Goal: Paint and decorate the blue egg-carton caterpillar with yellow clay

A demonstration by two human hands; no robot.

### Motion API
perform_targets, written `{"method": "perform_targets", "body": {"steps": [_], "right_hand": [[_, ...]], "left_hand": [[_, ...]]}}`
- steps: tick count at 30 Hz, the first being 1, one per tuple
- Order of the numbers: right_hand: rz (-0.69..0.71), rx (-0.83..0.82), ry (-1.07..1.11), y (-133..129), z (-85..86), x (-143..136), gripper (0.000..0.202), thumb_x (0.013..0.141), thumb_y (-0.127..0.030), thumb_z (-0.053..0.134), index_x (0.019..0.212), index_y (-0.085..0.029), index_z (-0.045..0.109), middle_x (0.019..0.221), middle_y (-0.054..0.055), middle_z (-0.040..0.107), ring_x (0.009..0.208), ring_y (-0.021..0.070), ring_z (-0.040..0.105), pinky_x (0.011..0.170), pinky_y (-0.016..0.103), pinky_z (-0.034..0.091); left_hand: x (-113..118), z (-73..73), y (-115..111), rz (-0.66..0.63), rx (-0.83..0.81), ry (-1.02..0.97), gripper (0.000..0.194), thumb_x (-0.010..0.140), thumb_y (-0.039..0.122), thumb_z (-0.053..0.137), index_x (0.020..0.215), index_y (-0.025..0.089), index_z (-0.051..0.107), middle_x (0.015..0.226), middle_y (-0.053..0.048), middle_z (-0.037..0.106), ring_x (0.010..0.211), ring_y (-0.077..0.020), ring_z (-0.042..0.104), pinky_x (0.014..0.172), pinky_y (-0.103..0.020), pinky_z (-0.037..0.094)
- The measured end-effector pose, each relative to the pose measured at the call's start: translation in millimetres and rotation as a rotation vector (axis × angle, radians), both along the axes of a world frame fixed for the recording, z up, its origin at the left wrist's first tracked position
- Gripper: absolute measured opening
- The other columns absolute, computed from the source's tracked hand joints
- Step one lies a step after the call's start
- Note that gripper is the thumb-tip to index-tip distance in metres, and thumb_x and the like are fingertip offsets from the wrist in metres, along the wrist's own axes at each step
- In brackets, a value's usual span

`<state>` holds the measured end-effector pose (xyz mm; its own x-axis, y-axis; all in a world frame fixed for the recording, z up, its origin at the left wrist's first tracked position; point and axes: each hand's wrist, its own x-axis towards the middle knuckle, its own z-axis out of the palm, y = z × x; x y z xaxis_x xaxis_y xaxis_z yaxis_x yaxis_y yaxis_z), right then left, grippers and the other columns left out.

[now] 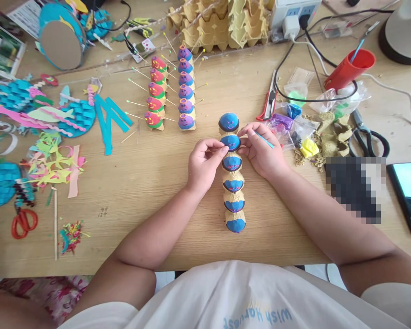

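We see a carton strip point(233, 175) of six blue-fronted cups standing upright on the wooden table point(150, 178), directly in front of the person and between the two hands. Attention seems to be on the second blue face point(231, 144), counting from the far end, and we judge the step in hand to be fine facial detailing there. The left hand point(204, 165) comes in from the side, thumb and index finger nearly together at that cup's near-left edge; whether they pinch the rim, hold some tiny piece or merely steady the cup, we cannot tell at this size. The right hand point(267, 153) is closed lightly around a thin blue tool point(265, 140) — its tail pokes out towards the bagged purple clay point(281, 121) — while the fingertips sit close by the cup's far-right edge. As we read it, the next move calls for a delicate touch: the left fingers bracing without denting the cup, the right turning the tool with very little force. Well beyond the strip, a red-fronted row point(155, 91) and a purple-fronted row point(185, 93) stand side by side, both bristling with tipped sticks.
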<state>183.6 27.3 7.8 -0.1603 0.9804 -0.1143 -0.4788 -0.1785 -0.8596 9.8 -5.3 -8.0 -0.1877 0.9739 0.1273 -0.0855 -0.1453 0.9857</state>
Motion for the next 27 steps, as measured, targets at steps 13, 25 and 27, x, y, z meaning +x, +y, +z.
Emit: {"method": "perform_targets", "body": {"steps": [13, 25, 27], "right_hand": [[-0.006, -0.002, 0.015, 0, 1.3, 0, 0.051, 0.073, -0.058, 0.100, 0.094, -0.027, 0.066, 0.096, -0.005, 0.070, 0.078, 0.0085, 0.070, 0.062, 0.017, 0.060], [-0.005, 0.000, 0.036, 0, 0.6, 0, 0.048, 0.074, -0.055, 0.100, 0.094, -0.027, 0.067, 0.097, -0.005, 0.071, 0.078, 0.0080, 0.070, 0.063, 0.016, 0.061], [-0.003, 0.007, 0.031, -1, 0.9, 0, 0.047, 0.075, -0.056, 0.099, 0.094, -0.027, 0.067, 0.098, -0.005, 0.071, 0.078, 0.0080, 0.070, 0.064, 0.017, 0.062]], "left_hand": [[-2, -9.1, 3, 0.067, 0.044, 0.038, 0.055, 0.088, 0.072, 0.084, 0.113, 0.025, 0.071, 0.101, 0.000, 0.073, 0.095, -0.0117, 0.071, 0.088, -0.023, 0.057], [-2, -9.3, 2, -0.124, 0.022, -0.027, 0.058, 0.093, 0.065, 0.083, 0.132, 0.029, 0.060, 0.098, 0.000, 0.073, 0.091, -0.0133, 0.073, 0.085, -0.025, 0.059], [-2, -9.7, 2, -0.128, 0.027, -0.040, 0.060, 0.092, 0.064, 0.085, 0.132, 0.029, 0.059, 0.099, 0.000, 0.073, 0.090, -0.0132, 0.073, 0.084, -0.025, 0.059]]}}
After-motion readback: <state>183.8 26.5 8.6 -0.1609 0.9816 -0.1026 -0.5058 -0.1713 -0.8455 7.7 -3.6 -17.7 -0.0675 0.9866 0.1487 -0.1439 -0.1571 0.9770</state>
